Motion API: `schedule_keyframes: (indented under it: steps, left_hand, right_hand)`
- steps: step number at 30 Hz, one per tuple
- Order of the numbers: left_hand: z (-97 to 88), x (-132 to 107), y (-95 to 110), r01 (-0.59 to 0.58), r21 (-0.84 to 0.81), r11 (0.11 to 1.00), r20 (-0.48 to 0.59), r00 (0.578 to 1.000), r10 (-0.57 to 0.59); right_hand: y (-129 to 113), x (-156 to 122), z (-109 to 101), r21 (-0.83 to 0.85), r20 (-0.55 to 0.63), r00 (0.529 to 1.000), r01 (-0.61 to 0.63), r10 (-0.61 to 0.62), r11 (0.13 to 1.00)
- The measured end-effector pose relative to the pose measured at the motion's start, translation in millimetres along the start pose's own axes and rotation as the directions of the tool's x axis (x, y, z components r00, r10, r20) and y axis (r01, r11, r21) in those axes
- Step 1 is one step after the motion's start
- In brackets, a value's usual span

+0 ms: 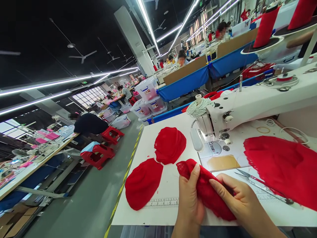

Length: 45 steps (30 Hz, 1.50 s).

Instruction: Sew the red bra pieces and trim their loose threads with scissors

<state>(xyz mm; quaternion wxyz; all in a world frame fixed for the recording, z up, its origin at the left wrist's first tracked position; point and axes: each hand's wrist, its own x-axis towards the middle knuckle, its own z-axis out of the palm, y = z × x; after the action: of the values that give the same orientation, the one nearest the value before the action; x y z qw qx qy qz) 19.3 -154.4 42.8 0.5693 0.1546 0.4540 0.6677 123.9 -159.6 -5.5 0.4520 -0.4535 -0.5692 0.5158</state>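
Fabric piece, red lace, lies bunched at the near edge of the white tabletop, gripped by both hands. Left hand is closed on its left end, thumb on top. Right hand is closed on its right side, fingers curled over the cloth. To the left are two stacks of red cup-shaped pieces, near stack and far stack, close together. Scissors lie just right of the right hand. Sewing machine stands farther back, and a large red heap lies at right.
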Motion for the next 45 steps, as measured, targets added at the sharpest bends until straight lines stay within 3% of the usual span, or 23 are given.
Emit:
schedule_keyframes:
  steps: [6, 11, 18, 23, 25, 30, 35, 37, 40, 42, 45]
  left_hand:
    - [3.6, 2, 3, -0.002, -0.050, 0.999, -0.071, 0.997, -0.001]
    - [7.9, 12, 7, 0.029, -0.122, 0.992, -0.106, 0.993, -0.042]
    - [0.3, 26, -1, 0.116, -0.176, 0.978, -0.094, 0.987, -0.133]
    - [-8.2, 12, -5, 0.067, -0.077, 0.995, 0.078, 0.995, -0.061]
    - [-9.8, 5, -5, 0.066, -0.046, 0.997, 0.127, 0.990, -0.060]
    - [-9.8, -2, -5, 0.101, -0.043, 0.994, 0.159, 0.983, -0.093]
    - [-8.3, 3, -3, 0.225, -0.188, 0.956, 0.133, 0.970, -0.202]
    - [-8.3, 7, -4, 0.205, -0.171, 0.964, 0.105, 0.976, -0.189]
    - [-8.0, 11, -9, 0.108, -0.110, 0.988, 0.063, 0.993, -0.101]
    - [-6.2, 10, -13, 0.053, -0.092, 0.994, 0.053, 0.997, -0.048]
    - [0.2, 4, -18, 0.034, -0.079, 0.996, 0.095, 0.995, -0.027]
  right_hand:
    - [-7, 2, 1, -0.114, 0.065, 0.979, 0.200, -0.194, 0.973]
    - [-1, -5, 5, -0.156, 0.130, 0.905, 0.423, -0.406, 0.892]
    - [13, -17, 9, -0.165, 0.077, 0.941, 0.337, -0.329, 0.927]
    - [16, -4, -15, -0.157, -0.009, 0.982, 0.184, -0.188, 0.970]
    - [17, 4, -25, -0.146, 0.012, 0.985, 0.170, -0.170, 0.975]
    - [19, 11, -38, -0.151, 0.035, 0.988, 0.155, -0.152, 0.976]
    - [16, 11, -46, -0.314, 0.146, 0.964, 0.260, -0.224, 0.913]
    - [14, 9, -47, -0.336, 0.202, 0.952, 0.288, -0.230, 0.897]
    - [8, 5, -41, -0.385, 0.056, 0.949, 0.309, -0.312, 0.870]
    - [1, 5, -34, -0.452, -0.065, 0.906, 0.347, -0.418, 0.822]
    - [-11, 10, -21, -0.576, -0.090, 0.835, 0.401, -0.543, 0.712]
